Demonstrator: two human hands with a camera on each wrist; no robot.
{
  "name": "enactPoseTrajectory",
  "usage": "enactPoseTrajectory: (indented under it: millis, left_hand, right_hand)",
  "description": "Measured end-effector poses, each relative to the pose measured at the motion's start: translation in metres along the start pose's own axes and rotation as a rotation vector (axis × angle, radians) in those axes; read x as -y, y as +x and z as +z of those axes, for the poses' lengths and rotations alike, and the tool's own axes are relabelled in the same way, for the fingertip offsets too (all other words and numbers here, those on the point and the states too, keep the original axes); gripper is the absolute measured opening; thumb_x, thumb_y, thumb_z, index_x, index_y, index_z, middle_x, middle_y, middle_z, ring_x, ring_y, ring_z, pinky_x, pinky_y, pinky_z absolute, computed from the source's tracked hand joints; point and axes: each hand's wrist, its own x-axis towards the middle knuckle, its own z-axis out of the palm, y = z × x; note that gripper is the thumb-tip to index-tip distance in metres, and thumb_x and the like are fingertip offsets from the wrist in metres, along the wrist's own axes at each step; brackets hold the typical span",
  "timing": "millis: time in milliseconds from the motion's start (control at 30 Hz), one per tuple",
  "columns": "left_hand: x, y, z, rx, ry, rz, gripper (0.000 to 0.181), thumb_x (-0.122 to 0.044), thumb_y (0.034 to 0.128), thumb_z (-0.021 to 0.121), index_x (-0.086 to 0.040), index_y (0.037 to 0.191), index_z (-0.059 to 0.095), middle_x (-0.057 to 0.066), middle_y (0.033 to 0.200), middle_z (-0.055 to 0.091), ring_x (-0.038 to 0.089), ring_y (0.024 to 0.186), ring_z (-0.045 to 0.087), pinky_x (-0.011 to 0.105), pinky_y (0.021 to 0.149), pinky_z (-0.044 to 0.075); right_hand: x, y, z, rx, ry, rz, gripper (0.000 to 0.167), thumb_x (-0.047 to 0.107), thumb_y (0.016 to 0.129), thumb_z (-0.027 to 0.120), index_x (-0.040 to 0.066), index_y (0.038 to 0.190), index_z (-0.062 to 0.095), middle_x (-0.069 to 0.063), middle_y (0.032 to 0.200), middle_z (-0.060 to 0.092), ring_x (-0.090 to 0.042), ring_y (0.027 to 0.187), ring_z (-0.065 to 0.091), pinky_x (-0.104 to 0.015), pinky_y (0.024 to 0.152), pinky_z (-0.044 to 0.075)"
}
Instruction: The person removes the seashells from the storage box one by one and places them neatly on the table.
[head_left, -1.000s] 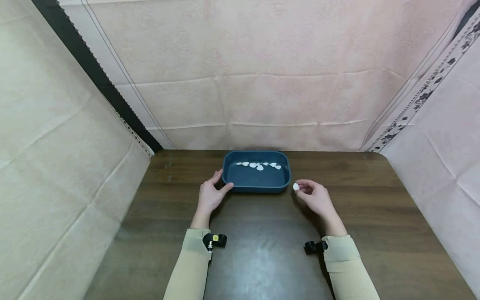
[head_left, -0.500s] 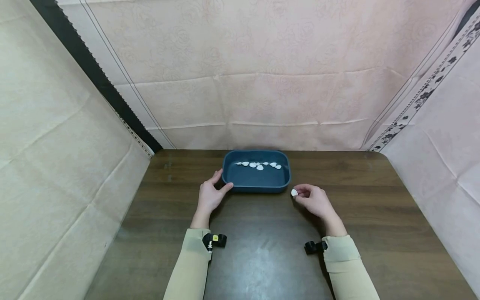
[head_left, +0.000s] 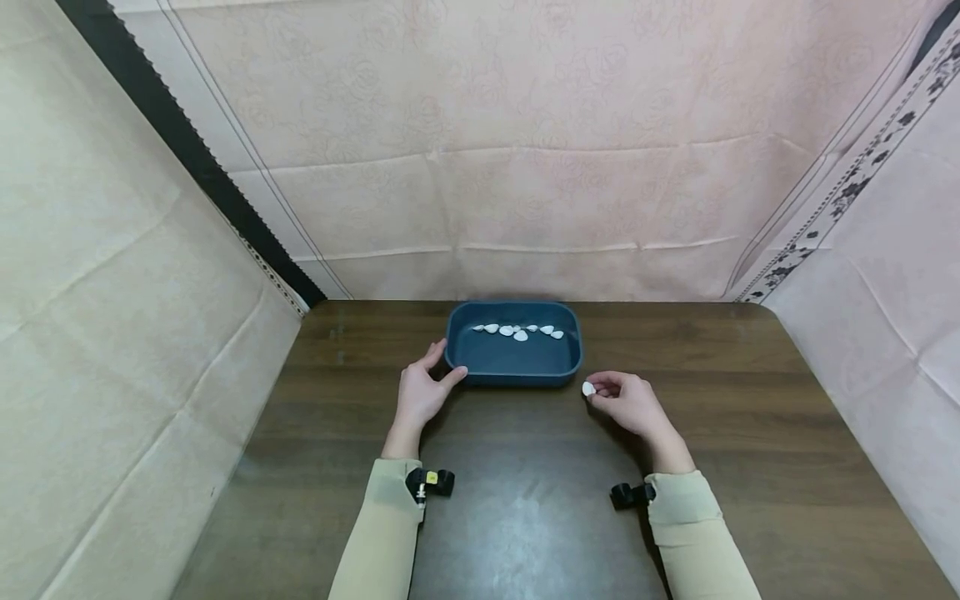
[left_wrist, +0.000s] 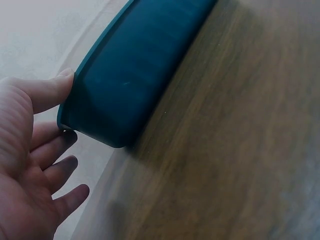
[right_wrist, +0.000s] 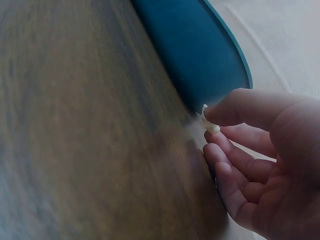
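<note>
Fingers fairly straight and spread, the left hand [head_left: 420, 393] touches the blue rectangular plastic tray [head_left: 517, 360] at eight o'clock. Just outside four o'clock, the right hand [head_left: 628, 402] pinches a small white rounded piece [head_left: 588, 388]. Only the head view shows white oval pieces [head_left: 521, 336] inside; the right wrist's shows the pinched one's curved profile.

A brown wood-grain desk [head_left: 517, 450] with rounded far corners and a pale glare stood before a creased pinkish back cloth [head_left: 480, 200] bearing a faint pattern. A cream left cloth [head_left: 127, 333] and a whitish right cloth [head_left: 892, 275] flanked it. A black band [head_left: 198, 154] slanted down at left, a dark floral border [head_left: 851, 187] at right.
</note>
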Motion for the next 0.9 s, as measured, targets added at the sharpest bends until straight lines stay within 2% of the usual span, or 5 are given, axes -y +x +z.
enactPoseTrajectory:
  millis: [900]
  left_hand:
    - [-0.0005,0.0005,-0.0006,0.006,-0.004,-0.008,0.068,-0.026,0.0967,0.083,-0.008,0.157,0.055,0.013,0.159,0.052,0.03,0.153,0.042,0.054,0.124,0.034]
  right_hand:
    - [0.0033,-0.0001,0.0038,-0.01,-0.015,0.001,0.028,0.014,0.099,0.077,0.003,0.125,0.076,-0.01,0.111,0.076,-0.023,0.098,0.067,-0.038,0.087,0.057]
